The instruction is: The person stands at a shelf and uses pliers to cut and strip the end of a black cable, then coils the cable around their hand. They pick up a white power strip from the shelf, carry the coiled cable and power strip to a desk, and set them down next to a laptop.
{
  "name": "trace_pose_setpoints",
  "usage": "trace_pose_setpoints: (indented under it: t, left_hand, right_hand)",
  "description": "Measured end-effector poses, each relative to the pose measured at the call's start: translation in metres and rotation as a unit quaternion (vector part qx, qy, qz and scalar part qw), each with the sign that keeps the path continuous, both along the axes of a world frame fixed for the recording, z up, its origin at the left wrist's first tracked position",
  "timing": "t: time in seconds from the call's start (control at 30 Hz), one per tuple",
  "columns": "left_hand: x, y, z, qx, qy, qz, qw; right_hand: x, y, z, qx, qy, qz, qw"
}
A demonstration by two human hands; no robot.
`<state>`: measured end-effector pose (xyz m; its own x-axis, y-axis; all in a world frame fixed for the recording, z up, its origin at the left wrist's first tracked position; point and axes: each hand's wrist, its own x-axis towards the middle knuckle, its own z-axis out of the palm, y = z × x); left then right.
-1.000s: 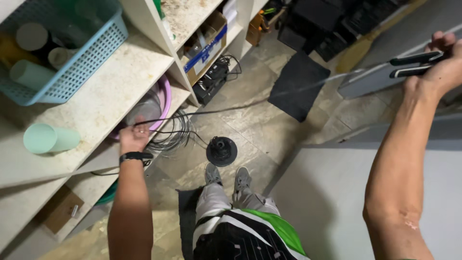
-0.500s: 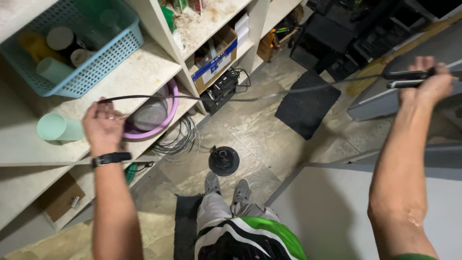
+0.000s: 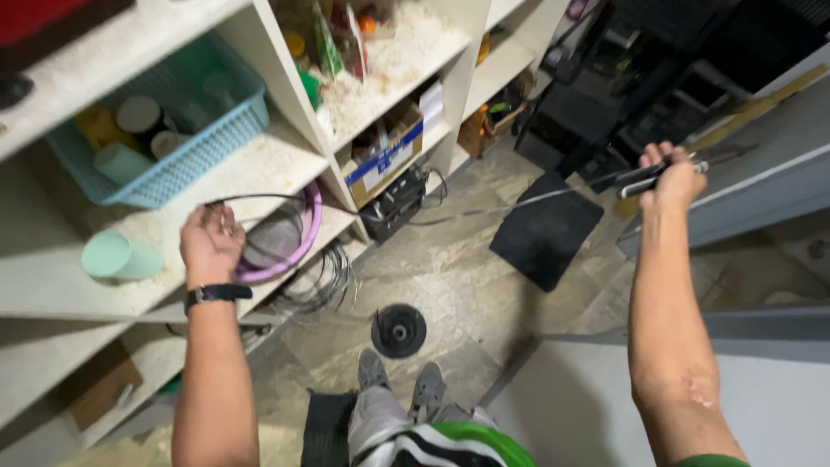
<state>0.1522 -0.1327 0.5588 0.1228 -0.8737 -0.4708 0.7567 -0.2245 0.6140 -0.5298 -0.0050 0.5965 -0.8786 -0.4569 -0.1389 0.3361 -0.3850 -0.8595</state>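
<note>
My left hand is raised in front of the white shelf and closed on a thin black cable, next to a purple-rimmed bowl. From there the cable runs right across the room to my right hand. That hand grips the cable's far end together with a dark tool with handles, held out at arm's length. More cable lies coiled under the shelf. A black round spool sits on the floor ahead of my feet.
A blue basket with cans and a mint cup sit on the shelf. A cardboard box and black device fill lower shelves. A black mat lies on the stone floor. Dark equipment stands at the far right; a grey surface is beside my right arm.
My left hand has risen from the cable coil up to shelf height, drawing the cable taut. My right hand stays on the tool. The view has tilted toward the shelves.
</note>
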Motion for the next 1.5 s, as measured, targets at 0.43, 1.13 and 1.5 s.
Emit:
trace_pose_setpoints:
  t: [0.43,1.13,1.5]
  left_hand:
    - [-0.029,-0.008,0.02,0.023,-0.015,0.007,1.0]
    - [-0.039,-0.012,0.01,-0.081,-0.014,-0.06,0.995]
    - [-0.096,-0.015,0.071,-0.224,-0.172,-0.139,0.949]
  right_hand:
    - [0.016,-0.005,0.017,0.044,-0.004,-0.005,0.999]
    - [0.04,0.012,-0.035,0.24,-0.051,0.198,0.949]
    - [0.113,0.032,-0.089,0.43,-0.027,0.352,0.831]
